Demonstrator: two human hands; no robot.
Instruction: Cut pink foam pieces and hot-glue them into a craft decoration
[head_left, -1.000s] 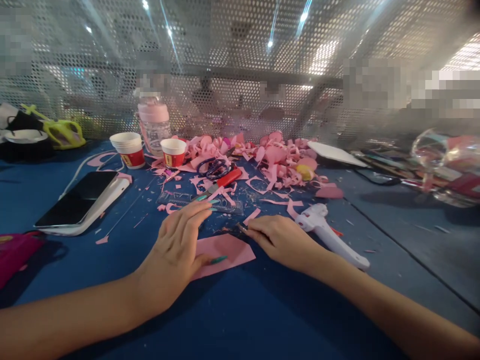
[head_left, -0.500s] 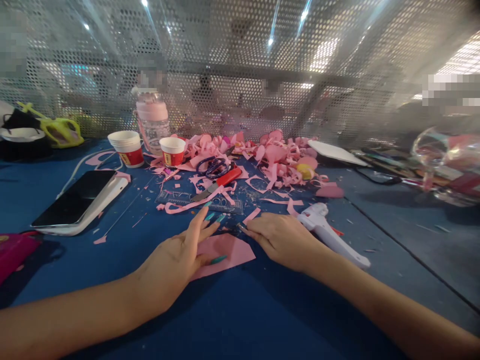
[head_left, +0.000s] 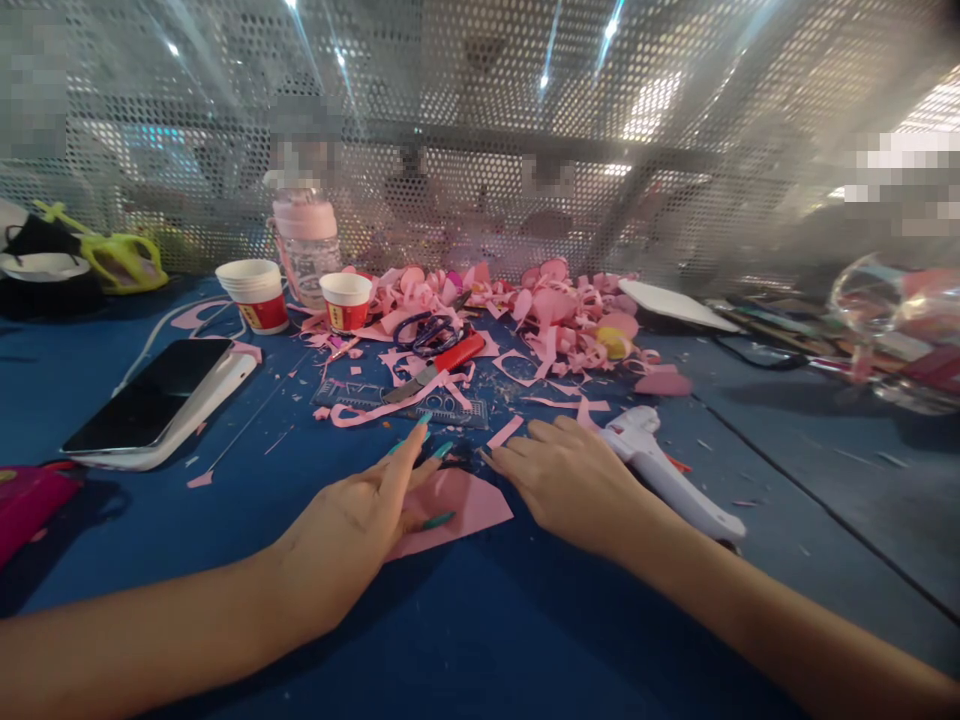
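Your left hand (head_left: 360,520), half open with nothing visible in its grasp, has drawn its fingertips nearer since a second ago. Your right hand (head_left: 566,480) curls to the right (I cannot tell whether it holds anything). The pink sheet (head_left: 476,505) stays near centre, under your left thumb.

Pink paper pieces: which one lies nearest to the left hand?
The broad flat sheet, partly covered by the left hand; the strips and scraps lie farther from it.
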